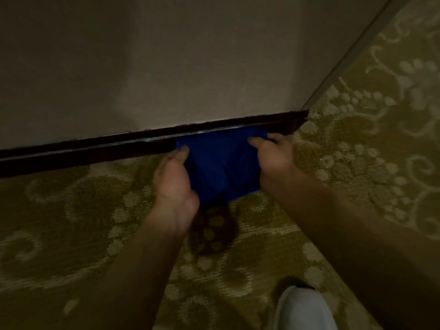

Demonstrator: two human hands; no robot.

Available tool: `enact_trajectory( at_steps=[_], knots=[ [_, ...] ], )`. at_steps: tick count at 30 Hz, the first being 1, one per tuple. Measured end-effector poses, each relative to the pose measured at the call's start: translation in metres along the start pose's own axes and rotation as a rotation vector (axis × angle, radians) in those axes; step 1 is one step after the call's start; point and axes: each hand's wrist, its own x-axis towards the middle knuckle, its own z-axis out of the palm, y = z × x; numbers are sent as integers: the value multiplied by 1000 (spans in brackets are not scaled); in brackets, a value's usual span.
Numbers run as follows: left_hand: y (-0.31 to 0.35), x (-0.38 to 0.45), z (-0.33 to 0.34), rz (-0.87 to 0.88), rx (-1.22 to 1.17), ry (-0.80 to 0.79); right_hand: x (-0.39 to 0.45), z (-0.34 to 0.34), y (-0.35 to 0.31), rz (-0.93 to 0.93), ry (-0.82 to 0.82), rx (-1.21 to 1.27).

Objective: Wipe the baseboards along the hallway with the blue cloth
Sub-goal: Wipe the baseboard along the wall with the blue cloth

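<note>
A blue cloth (220, 165) is stretched between both hands, its upper edge lying against the dark baseboard (95, 148) near the wall's outer corner. My left hand (175, 179) grips the cloth's left edge, thumb on top. On the cloth's right edge, my right hand (273, 158) pinches the upper corner close to the baseboard. The cloth's lower edge hangs just above the carpet.
A beige wall (166, 67) rises above the baseboard and ends at a corner with a pale metal edge strip (352, 51). Olive patterned carpet (71, 222) covers the floor. A white shoe (302, 310) shows at the bottom right.
</note>
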Motion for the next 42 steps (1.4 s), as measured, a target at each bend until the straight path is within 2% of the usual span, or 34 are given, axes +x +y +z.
enact_trajectory(
  at_steps=[3, 5, 9, 11, 17, 19, 20, 23, 26, 29, 32, 34, 37, 39, 42],
  knots=[
    [3, 0, -1, -22, -32, 71, -14, 17, 8, 81, -152, -33],
    [0, -1, -1, -25, 36, 53, -13, 15, 7, 43, -133, -33],
    [2, -2, 2, 55, 314, -10, -5, 0, -6, -128, 244, -23],
    [6, 1, 1, 70, 357, -25, -6, 4, -9, -235, 319, -140],
    [11, 9, -21, 12, 299, -52, -27, 32, 13, -464, 149, -486],
    [11, 9, -19, 22, 270, -54, -25, 28, 14, -477, 63, -572],
    [12, 8, -18, 16, 262, -59, -22, 24, 12, -456, 72, -554],
    [12, 5, -18, 20, 258, -81, -10, 18, 3, -357, 276, -404],
    [8, 5, -17, 49, 304, -39, -11, 28, -4, -399, 427, -530],
    [7, 5, -15, 70, 347, -19, -30, 41, 2, -513, 354, -754],
    [11, 4, -14, 77, 321, -39, -41, 44, 15, -669, 123, -993],
    [11, 6, -16, 65, 304, -58, -35, 39, 11, -637, 98, -965],
    [11, 5, -17, 27, 263, -91, -20, 24, 0, -556, 295, -812],
    [12, 5, -17, 17, 255, -103, -14, 18, -5, -544, 404, -824],
    [12, 4, -16, 42, 288, -92, -20, 25, -6, -554, 390, -948]
  ],
)
